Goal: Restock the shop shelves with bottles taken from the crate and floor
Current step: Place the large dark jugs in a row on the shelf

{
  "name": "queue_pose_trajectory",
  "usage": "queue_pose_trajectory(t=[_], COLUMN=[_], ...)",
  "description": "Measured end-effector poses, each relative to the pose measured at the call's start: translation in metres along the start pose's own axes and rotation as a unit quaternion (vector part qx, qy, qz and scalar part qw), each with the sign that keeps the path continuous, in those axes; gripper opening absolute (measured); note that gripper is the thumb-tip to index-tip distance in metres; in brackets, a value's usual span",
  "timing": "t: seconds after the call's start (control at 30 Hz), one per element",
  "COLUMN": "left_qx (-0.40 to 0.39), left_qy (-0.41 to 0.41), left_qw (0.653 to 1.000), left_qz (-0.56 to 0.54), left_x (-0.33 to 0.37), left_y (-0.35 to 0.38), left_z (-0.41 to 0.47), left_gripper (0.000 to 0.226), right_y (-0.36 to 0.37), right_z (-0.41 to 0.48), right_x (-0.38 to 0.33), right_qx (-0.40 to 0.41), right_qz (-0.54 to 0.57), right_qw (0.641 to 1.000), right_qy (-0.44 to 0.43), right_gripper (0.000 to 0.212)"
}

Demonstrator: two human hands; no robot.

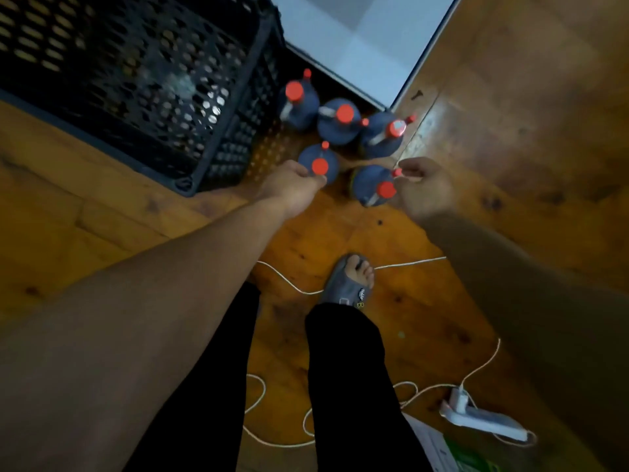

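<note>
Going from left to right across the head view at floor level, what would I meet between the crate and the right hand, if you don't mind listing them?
Black crate → left hand → bottle at its fingertips → bottle by the right hand → right hand.

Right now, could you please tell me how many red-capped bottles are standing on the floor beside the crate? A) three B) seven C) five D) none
C: five dark bottles with red caps stand on the wooden floor next to the black crate, with both hands reaching the nearest two.
</note>
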State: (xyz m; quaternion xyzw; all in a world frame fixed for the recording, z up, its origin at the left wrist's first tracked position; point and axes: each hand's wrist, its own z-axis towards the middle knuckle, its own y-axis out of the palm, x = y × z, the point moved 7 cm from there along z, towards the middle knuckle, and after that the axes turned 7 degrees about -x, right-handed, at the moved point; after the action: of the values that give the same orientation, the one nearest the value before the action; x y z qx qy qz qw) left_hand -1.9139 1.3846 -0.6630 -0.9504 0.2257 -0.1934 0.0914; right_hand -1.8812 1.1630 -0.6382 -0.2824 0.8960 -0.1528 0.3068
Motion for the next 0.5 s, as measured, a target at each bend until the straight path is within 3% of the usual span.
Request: queue_pose_trajectory(t=[0.13,0.23,0.3,0.4,0.5], left_qx=[0.025,0.032,0.029,0.032,0.030], left_qy=[-0.010,-0.013,-0.015,-0.004,-0.001], left_qw=[1.000,0.999,0.999,0.999,0.998], left_qz=[-0.006,-0.006,-0.006,-0.023,-0.049], left_x=[-0.011,-0.015,-0.018,-0.021,-0.025], left_y=[0.012,0.020,0.026,0.033,0.036], left_z=[0.032,0.048,0.055,0.061,0.066], left_gripper=[0.045,0.034,0.032,0.030,0.024], right_y=[0.000,0.002,0.011,0.047,0.069], right_z=[0.029,0.042,0.042,0.037,0.031], right_x=[0.015,0.029,0.044,0.066,0.074], right_qx=[0.005,0.044,0.046,-0.037,-0.051], right_qz=[-0.068,-0.074,-0.024,0.106,0.199], right_qw=[0.998,0.996,0.995,0.979,0.959], right_qy=[-0.003,0.018,0.082,0.169,0.197], right_gripper=[0.037,0.033,0.023,0.025,0.014])
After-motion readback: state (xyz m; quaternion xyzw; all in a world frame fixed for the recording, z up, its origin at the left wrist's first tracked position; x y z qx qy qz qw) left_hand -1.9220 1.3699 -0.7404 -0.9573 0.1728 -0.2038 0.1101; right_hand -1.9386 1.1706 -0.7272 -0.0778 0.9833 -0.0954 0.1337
